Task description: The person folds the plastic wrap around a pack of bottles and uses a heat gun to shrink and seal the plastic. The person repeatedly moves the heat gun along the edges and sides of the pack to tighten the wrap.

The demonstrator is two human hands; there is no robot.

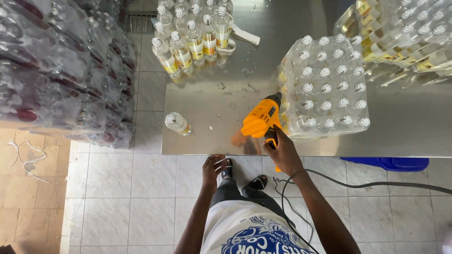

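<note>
The right hand (281, 153) reaches forward, fist wrapped around the handle of an orange heat gun (262, 121) whose nozzle touches the wrapped pack of bottles (325, 87) just ahead. The left hand (213, 168) (fingers loosely curled, holding nothing) hangs at the table edge (188, 149), a lone bottle (177, 123) lying beyond it

Wrapped bottle pack (325, 87) sits on the table (212, 136); heat gun (261, 121) just left of it; lone bottle (177, 123) further left; loose bottles (193, 35) behind.
</note>
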